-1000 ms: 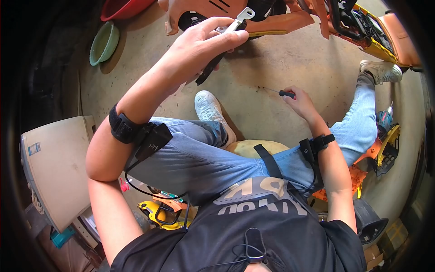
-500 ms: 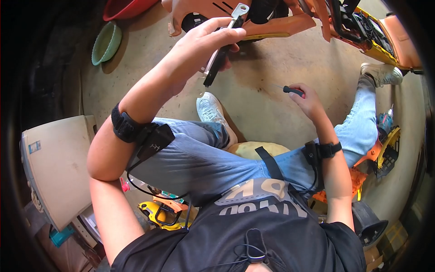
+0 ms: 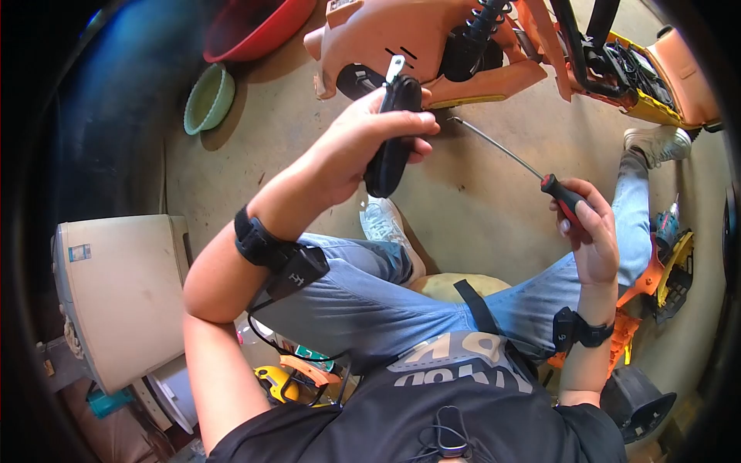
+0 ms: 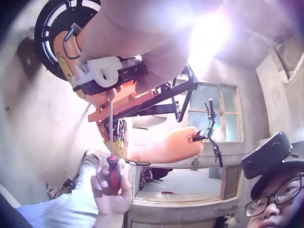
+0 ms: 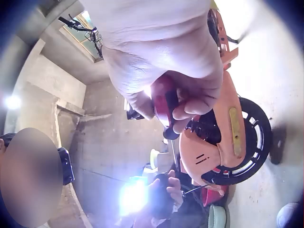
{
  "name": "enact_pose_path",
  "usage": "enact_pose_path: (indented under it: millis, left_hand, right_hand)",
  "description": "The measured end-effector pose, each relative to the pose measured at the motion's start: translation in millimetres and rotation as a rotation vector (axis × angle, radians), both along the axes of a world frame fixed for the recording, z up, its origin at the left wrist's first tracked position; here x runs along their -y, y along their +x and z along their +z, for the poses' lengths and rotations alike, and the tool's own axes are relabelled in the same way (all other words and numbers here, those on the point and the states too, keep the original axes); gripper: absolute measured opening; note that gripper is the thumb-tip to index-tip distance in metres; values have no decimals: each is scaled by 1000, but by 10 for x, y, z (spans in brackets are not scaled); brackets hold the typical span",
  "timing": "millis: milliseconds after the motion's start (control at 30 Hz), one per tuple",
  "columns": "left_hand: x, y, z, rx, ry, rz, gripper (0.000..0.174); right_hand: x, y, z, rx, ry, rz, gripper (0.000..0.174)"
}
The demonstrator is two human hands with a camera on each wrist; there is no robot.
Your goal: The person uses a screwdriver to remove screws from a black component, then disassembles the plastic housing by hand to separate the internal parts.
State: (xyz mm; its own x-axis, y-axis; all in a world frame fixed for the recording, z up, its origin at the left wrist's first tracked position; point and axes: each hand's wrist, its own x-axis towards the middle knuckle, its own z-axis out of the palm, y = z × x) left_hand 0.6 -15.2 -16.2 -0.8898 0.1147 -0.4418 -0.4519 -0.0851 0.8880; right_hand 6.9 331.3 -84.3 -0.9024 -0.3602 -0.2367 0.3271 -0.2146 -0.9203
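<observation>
In the head view, the left hand (image 3: 351, 143) grips a long black part (image 3: 394, 143) with a metal tab sticking out at its top end. Its white and black underside (image 4: 102, 71) shows in the left wrist view. The right hand (image 3: 598, 243) holds a screwdriver (image 3: 562, 197) by its red and black handle, the shaft pointing up and left. The screwdriver's tip is close to the left fingertips, with a small gap in the head view. From the right wrist view, the right hand (image 5: 161, 57) has its fingers curled round the handle (image 5: 164, 102).
An orange vehicle body (image 3: 394, 38) with a black spring stands beyond the hands. A red basin (image 3: 255, 31) and a green basin (image 3: 210, 100) are at upper left. A beige case (image 3: 123, 293) sits at left; a drill (image 3: 667, 228) and orange parts lie at right.
The right hand has come up nearer the camera with the screwdriver. In the left hand the black part has turned, its broad dark side now showing. The head view has shifted slightly.
</observation>
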Motion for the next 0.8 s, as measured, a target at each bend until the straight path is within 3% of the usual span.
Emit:
enact_pose_path:
  millis: [800]
  left_hand:
    - [-162, 31, -14, 44, 138, 98, 56]
  right_hand:
    - [2, 60, 142, -68, -36, 27, 52]
